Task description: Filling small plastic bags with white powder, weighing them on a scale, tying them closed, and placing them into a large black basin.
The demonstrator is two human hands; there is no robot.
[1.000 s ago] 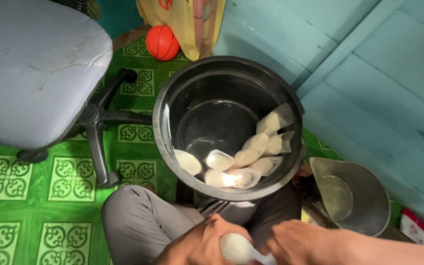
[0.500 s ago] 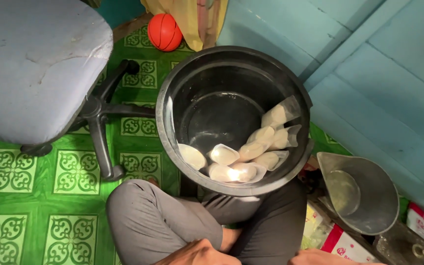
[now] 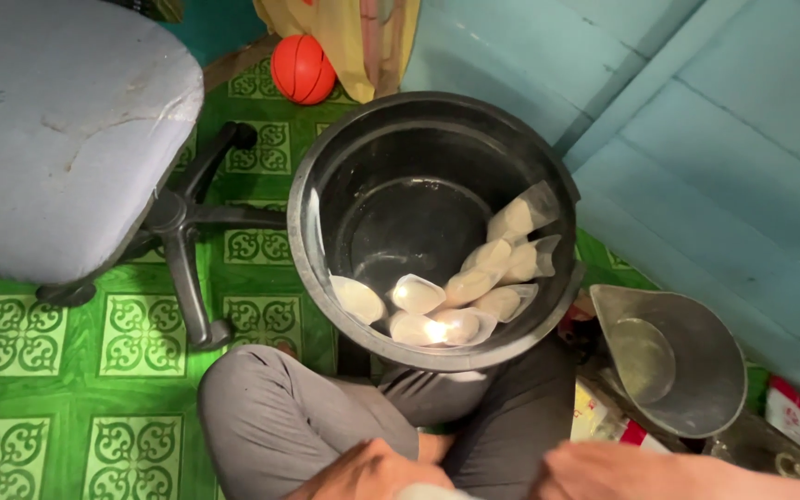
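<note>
1. Green floor covering (image 3: 67, 370) with pale square ornaments fills the left and lower part of the head view; pale blue plank walls (image 3: 715, 139) close in the right side.
2. At far left stands a grey office chair (image 3: 48, 130), its black star base (image 3: 187, 231) resting on the floor covering.
3. Behind it, near the top edge, an orange ball (image 3: 302, 68) lies just beside a yellowish bag (image 3: 354, 37).
4. In the middle sits a big black bucket (image 3: 317, 185), held between the person's grey-trousered knees (image 3: 270, 417).
5. Inside it, along the near and right wall, lie several small clear sealed pouches (image 3: 474, 282) of pale, cream-coloured filling, some flat, some leaning upward against the wall.
6. At the bottom edge the left hand (image 3: 372, 472) touches a white pouch (image 3: 423, 493); its fingers are cut off by the frame, so their state cannot be told.
7. The right hand (image 3: 604, 472) lies just beside that pouch, its fingers equally out of sight.
8. To the right stands a metal scoop pan (image 3: 687, 361), with red-and-white packets (image 3: 793, 412) by the wall.
9. Against half a second ago, both hands show more fully at the bottom edge, and the bucket's pouches lie unchanged.
</note>
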